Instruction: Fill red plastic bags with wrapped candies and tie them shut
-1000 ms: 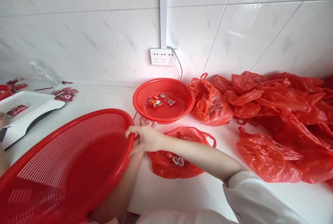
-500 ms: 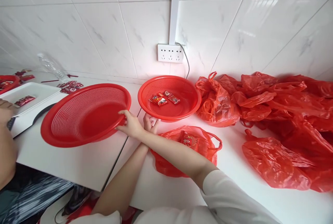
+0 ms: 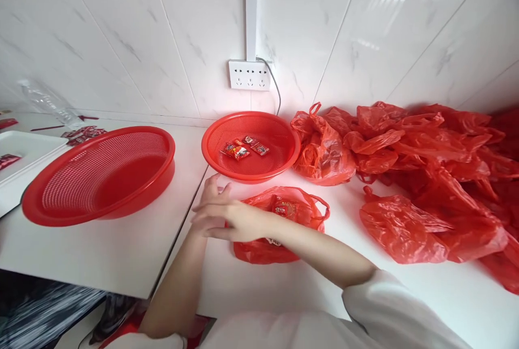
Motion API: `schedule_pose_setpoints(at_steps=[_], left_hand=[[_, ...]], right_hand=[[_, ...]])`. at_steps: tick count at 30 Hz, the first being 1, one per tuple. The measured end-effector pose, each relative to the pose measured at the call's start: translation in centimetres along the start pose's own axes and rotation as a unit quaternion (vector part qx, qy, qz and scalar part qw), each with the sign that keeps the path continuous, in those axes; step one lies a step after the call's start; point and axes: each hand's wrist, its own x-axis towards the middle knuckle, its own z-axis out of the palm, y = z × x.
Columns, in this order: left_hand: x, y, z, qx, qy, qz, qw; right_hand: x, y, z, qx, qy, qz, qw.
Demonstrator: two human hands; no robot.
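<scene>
My right hand (image 3: 233,220) has its fingers stretched out, holding nothing, and crosses over my left wrist. Beyond it my left hand (image 3: 213,191) is partly covered; its visible fingers are apart, just in front of the small red basket (image 3: 279,160). Several red snack packets (image 3: 239,151) lie on that basket's floor. To the left, a larger red basket (image 3: 162,176) has nothing visible inside. Under and beside my right forearm rests an opened red plastic bag (image 3: 259,254) with snack packets (image 3: 284,207) in it, partly hidden by the arm.
A heap of red plastic bags (image 3: 438,143) covers the right side of the white table (image 3: 101,251). At the far left are a white tray (image 3: 32,146), a clear bottle (image 3: 52,105) and more red packets (image 3: 83,135). A power strip (image 3: 249,74) hangs on the tiled wall.
My right hand has let go of the large basket's rim and come back to the right, over my left wrist. The view has shifted right, and the other person's hand is out of sight.
</scene>
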Motion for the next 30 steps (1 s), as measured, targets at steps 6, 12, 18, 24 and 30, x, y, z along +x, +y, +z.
schedule_pose_setpoints(at_steps=[6, 12, 18, 24, 30], left_hand=[[-4.7, 0.4, -2.9, 0.232, -0.08, -0.025, 0.969], [-9.3, 0.7, -2.0, 0.185, -0.21, -0.061, 0.958], [-8.1, 2.4, -5.5, 0.122, -0.086, -0.037, 0.988], [-4.2, 7.1, -9.6, -0.415, -0.077, 0.049, 0.905], [-2.6, 12.5, -9.3, -0.446, -0.183, 0.222, 0.848]], right_hand=[[-12.8, -1.8, -6.3, -0.274, 0.204, 0.226, 0.912], [-20.6, 0.5, -7.1, -0.306, 0.205, 0.431, 0.824], [-20.0, -3.6, -10.6, -0.128, 0.292, 0.35, 0.881], [-15.3, -7.0, -14.2, 0.006, 0.577, 0.06, 0.815], [-10.1, -9.0, -13.0, -0.067, 0.584, -0.092, 0.803]])
